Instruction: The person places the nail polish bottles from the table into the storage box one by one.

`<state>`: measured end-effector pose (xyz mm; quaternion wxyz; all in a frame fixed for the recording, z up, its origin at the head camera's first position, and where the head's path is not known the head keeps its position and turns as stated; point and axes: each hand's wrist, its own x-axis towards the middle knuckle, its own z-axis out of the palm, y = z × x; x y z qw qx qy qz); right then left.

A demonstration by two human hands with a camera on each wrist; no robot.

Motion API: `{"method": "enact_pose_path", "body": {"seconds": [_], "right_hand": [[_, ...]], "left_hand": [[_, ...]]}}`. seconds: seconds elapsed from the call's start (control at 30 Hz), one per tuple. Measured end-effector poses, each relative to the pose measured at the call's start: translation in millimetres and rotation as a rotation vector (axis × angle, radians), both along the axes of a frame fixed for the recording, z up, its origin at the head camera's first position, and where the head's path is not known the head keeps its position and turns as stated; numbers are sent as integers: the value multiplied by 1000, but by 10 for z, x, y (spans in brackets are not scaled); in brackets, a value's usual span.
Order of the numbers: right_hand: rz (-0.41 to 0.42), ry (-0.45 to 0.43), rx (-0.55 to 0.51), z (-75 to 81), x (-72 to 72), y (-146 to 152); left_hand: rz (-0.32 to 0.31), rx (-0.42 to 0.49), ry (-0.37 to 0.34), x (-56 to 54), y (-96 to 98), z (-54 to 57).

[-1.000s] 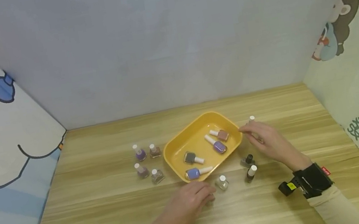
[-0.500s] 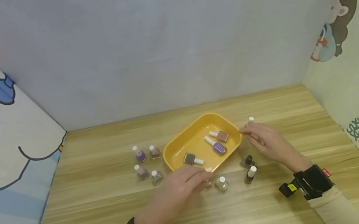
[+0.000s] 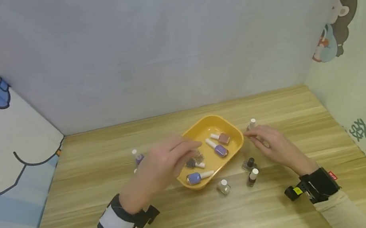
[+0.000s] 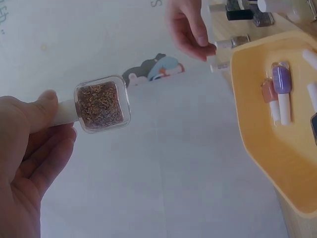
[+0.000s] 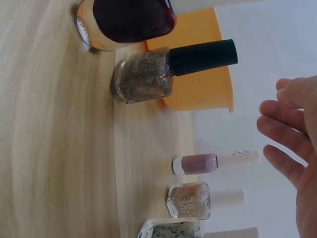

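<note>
My left hand (image 3: 162, 164) is over the yellow tray (image 3: 235, 131) and pinches a nail polish bottle (image 4: 101, 105) by its white cap, glass end outward. Brown glitter fills that bottle. Lying inside the tray are a blue nail polish bottle (image 3: 194, 178), a purple one (image 3: 220, 150), a pinkish-brown one (image 3: 224, 138) and a dark one, partly covered by the held bottle in the head view. Beside the tray's right end, my right hand (image 3: 275, 145) has loosely bent fingers with nothing between them, as the right wrist view shows.
Right of the tray stand a black-capped glitter bottle (image 3: 249, 164), a dark white-capped bottle (image 3: 253, 177) and another white-capped bottle (image 3: 251, 123). A pale bottle (image 3: 223, 187) stands in front. Left of it, a purple bottle (image 3: 138, 157) shows; my left hand hides others there.
My left hand has lifted the glitter nail polish bottle from the table in front of the tray and carried it up and left over the tray. The right hand has stayed nearly still.
</note>
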<state>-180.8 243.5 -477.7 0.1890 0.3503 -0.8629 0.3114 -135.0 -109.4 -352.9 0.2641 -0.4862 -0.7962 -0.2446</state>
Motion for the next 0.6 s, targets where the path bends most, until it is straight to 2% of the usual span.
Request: {"method": "enact_pose_path", "body": {"seconds": [0.2,0.37,0.6], "right_hand": [[-17,-3,16,-34,21,21],[-21,-23,15,-54,31,35],[-34,-14,12,-65,31,50]], "left_hand": [[40,-14,-69,-181,22,-43],[40,-82,-120,-301,86,-117],[39,-227,-264,-557,174,-299]]}}
